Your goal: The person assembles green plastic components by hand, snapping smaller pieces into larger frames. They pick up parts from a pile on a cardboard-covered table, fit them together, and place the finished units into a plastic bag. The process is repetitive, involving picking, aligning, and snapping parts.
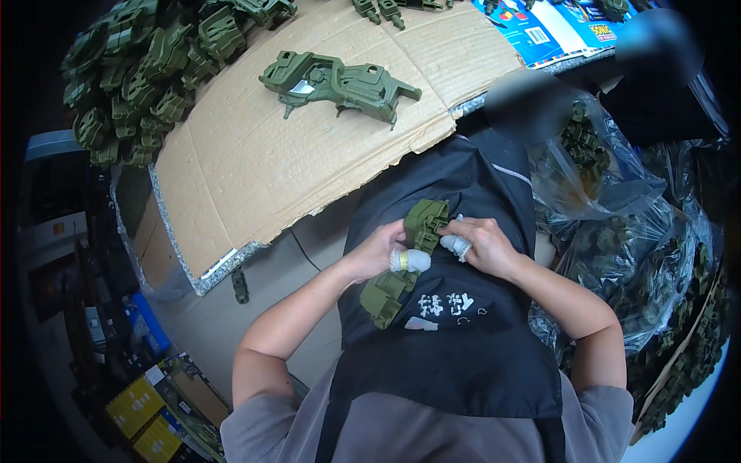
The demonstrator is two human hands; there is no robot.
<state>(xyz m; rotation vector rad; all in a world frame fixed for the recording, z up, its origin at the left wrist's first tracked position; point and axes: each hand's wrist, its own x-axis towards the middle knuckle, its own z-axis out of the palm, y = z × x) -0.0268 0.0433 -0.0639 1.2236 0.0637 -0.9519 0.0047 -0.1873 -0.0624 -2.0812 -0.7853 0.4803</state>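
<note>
Above my lap, my left hand (382,251) is closed round an olive-green plastic toy vehicle body (424,224). One end of the body points up and away. Its other end sticks out below my hand, over the dark apron (463,347). My right hand (486,245) has its fingers pinched at the right edge of the upper end. Whether a small piece is between those fingers is hidden. White covers wrap both thumbs, the left one with a yellow band. Beyond my hands, a similar green vehicle body (340,85) lies on the cardboard (255,162).
A tall heap of green parts (147,77) stands at the far left of the cardboard-topped table. Printed blue sheets (548,35) lie at the far right. Clear plastic bags of green parts (617,231) crowd my right side. One small green piece (240,285) is on the floor.
</note>
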